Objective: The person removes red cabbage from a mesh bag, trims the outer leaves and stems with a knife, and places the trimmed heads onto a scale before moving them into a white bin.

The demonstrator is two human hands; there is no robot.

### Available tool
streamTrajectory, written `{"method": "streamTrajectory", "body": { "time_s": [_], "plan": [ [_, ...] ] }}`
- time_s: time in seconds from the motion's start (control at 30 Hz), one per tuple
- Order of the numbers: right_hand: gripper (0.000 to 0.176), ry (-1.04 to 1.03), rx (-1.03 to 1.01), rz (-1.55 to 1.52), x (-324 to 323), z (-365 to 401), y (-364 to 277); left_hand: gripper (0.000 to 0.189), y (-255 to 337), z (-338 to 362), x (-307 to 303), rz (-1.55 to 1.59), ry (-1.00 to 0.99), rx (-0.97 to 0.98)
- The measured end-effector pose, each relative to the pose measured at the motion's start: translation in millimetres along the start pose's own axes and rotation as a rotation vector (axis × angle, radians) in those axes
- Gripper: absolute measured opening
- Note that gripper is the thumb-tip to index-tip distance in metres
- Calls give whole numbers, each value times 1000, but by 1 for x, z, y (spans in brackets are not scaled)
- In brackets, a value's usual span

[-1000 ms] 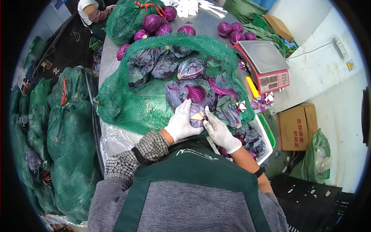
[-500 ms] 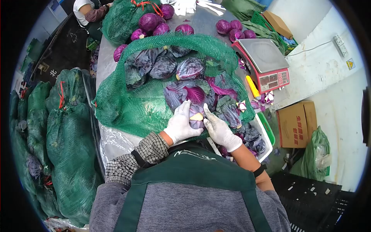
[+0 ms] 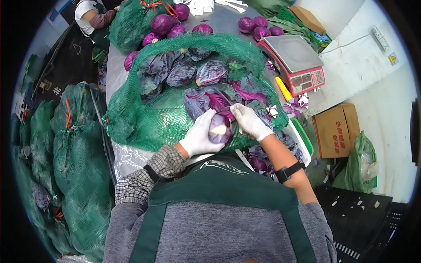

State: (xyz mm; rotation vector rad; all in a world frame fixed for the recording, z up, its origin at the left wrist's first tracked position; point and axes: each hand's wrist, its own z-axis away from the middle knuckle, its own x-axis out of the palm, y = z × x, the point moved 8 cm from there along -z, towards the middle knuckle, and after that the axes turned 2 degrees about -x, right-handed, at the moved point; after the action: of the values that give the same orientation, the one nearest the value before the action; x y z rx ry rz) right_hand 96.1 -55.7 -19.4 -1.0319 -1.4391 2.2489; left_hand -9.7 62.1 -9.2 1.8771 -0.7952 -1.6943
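In my gloved left hand (image 3: pixel 199 136) is a red cabbage (image 3: pixel 222 134), its pale cut stem end facing me. My gloved right hand (image 3: pixel 251 122) is at the upper right of this head, fingers pinched on an outer cabbage leaf, partly hidden by the fingers. Just beyond both hands, loose purple leaves (image 3: pixel 219 101) lie in a heap on an opened green mesh bag (image 3: pixel 164 120). Several dark, unpeeled cabbages (image 3: pixel 181 73) rest inside the bag, farther back.
Bright peeled cabbages (image 3: pixel 162 25) sit behind the bag. To the right are a red scale (image 3: pixel 298 61) and a yellow-handled tool (image 3: pixel 284 90). A white bin (image 3: pixel 302 153) with leaves stands at lower right. Full mesh sacks (image 3: pixel 83 175) line the left. Another person (image 3: pixel 90 19) is at upper left.
My right hand has moved up and right, away from the cabbage's stem end, pulling at a leaf. The cabbage has turned slightly in my left hand, baring more of its purple side.
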Motion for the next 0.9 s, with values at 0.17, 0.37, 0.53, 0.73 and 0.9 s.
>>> {"method": "streamTrajectory", "body": {
  "time_s": [0.17, 0.37, 0.53, 0.73, 0.9],
  "plan": [
    [37, 162, 251, -589, -53, 51, 70, 107, -38, 50, -21, 246, -10, -35],
    [53, 357, -104, 421, -109, 120, 21, 101, -20, 42, -22, 122, -32, -37],
    [76, -56, 51, 125, 12, 47, -7, 100, -3, 40, -20, 0, -29, -1],
    [41, -132, 37, 103, 30, 19, -5, 110, 21, 33, -13, -201, -51, -70],
    [31, -110, -134, 361, 35, 12, -26, 111, 18, 33, -6, -275, 11, -81]
  ]
}}
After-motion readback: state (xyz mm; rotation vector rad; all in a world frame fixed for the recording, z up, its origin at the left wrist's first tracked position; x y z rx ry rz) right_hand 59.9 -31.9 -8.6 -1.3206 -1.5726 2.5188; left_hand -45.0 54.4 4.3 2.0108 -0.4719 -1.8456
